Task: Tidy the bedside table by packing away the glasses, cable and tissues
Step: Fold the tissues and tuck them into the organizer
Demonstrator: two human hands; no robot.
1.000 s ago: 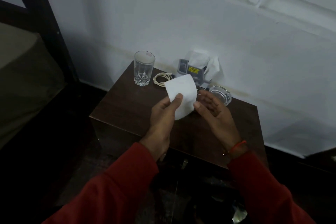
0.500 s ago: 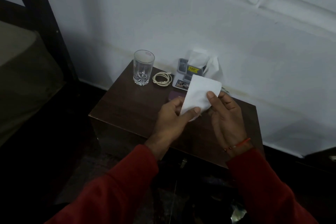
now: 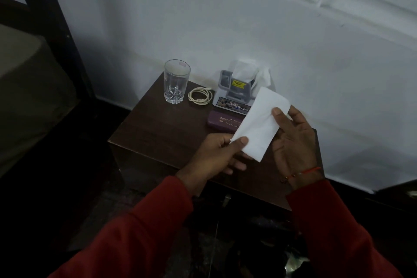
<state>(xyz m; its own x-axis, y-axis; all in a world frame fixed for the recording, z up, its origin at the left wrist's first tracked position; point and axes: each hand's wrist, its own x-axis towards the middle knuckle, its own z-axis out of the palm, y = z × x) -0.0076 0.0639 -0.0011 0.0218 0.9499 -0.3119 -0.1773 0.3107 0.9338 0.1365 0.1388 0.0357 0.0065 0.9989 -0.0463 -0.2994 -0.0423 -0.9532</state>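
A folded white tissue [image 3: 259, 123] is held above the dark wooden bedside table [image 3: 158, 133]. My left hand [image 3: 216, 156] pinches its lower corner with the thumb on top. My right hand [image 3: 293, 140] grips its right edge. Behind it a grey organiser [image 3: 230, 88] holds more white tissues [image 3: 246, 70]. A coiled cream cable [image 3: 199, 95] lies beside a clear drinking glass [image 3: 176, 83] at the back left. A purple glasses case [image 3: 223, 121] lies shut in front of the organiser, partly covered by the tissue.
A white wall [image 3: 225, 18] runs directly behind the table. A dark bed frame post [image 3: 56, 29] and mattress [image 3: 20, 88] stand at the left. The floor below the table front is dark and cluttered.
The tissue has moved to the right and turned into a long folded strip. My right hand took hold of its edge; the ashtray is now hidden behind the hands.
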